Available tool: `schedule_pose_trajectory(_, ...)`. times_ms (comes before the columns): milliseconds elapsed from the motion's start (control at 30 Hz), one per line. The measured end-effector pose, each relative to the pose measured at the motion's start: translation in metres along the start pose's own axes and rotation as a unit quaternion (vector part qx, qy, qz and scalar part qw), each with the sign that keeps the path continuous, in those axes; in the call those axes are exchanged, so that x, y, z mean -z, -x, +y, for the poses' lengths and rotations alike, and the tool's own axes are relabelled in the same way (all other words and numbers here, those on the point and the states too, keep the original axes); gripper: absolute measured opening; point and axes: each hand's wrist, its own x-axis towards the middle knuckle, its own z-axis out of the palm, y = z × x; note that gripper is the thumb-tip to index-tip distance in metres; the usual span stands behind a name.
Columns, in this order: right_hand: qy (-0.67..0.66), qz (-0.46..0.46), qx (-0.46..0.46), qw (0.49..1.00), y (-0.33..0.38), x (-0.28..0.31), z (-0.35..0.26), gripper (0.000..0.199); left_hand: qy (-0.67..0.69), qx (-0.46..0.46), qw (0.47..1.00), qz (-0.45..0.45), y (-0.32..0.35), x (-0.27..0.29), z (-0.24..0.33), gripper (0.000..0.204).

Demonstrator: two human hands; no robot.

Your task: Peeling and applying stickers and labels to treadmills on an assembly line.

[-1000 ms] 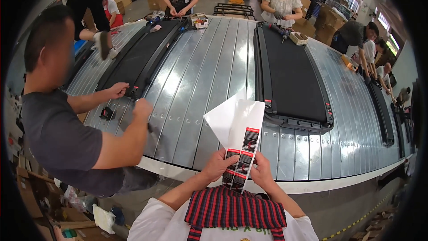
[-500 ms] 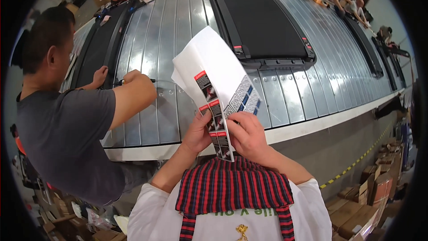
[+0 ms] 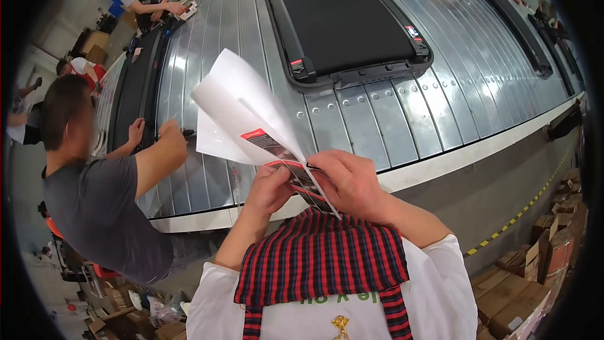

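White sheets of stickers (image 3: 242,104) stand tilted in front of my chest, with red, black and white warning labels along the near part. My left hand (image 3: 267,190) is closed on the sheets' left side, thumb over the labels. At the right edge, my right hand (image 3: 349,182) has its fingers bent and pressed together on the sheets; its fingertips are partly hidden. Beyond the sheets a black framed panel (image 3: 343,22) lies on the slatted metal conveyor (image 3: 220,38), with small red labels on its near corners.
Close on my left, a person in a dark grey shirt (image 3: 94,208) works at another black panel (image 3: 133,88). Across the conveyor stands a person in a dark apron (image 3: 148,0). More dark frames (image 3: 516,25) lie at the right. Cardboard boxes (image 3: 513,299) are stacked at lower right.
The sheets have tilted left and bent, and the blue-and-grey labels on their right are out of sight. My right hand has shifted slightly up. The view has swung, moving the black panel left.
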Motion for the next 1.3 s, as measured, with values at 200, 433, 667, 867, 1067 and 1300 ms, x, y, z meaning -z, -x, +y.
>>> schedule_pose_trajectory(200,-0.046,-0.009,0.049,0.998,-0.001,0.036,0.031,0.020,-0.045,0.016,0.999,0.018,-0.013,-0.008,-0.018,0.037)
schedule_pose_trajectory(433,-0.014,-0.018,0.120,0.993,-0.008,0.040,0.045,0.021,-0.048,-0.046,0.997,0.041,-0.013,-0.020,-0.018,0.038)
schedule_pose_trajectory(667,-0.046,-0.062,0.101,0.992,-0.016,0.016,0.046,0.018,-0.106,0.007,0.992,0.072,-0.002,-0.001,0.006,0.039)
schedule_pose_trajectory(867,-0.062,-0.133,0.052,0.988,-0.023,-0.002,0.044,0.013,-0.208,-0.022,0.974,0.081,0.001,0.010,0.013,0.030)
schedule_pose_trajectory(1067,-0.223,-0.021,-0.298,0.928,-0.024,-0.034,0.081,0.006,-0.101,-0.061,0.976,0.181,-0.019,0.024,0.024,0.032)
schedule_pose_trajectory(1300,0.013,0.057,-0.009,0.998,-0.061,-0.048,0.072,0.007,-0.165,-0.050,0.953,0.248,-0.058,0.053,0.025,0.026)
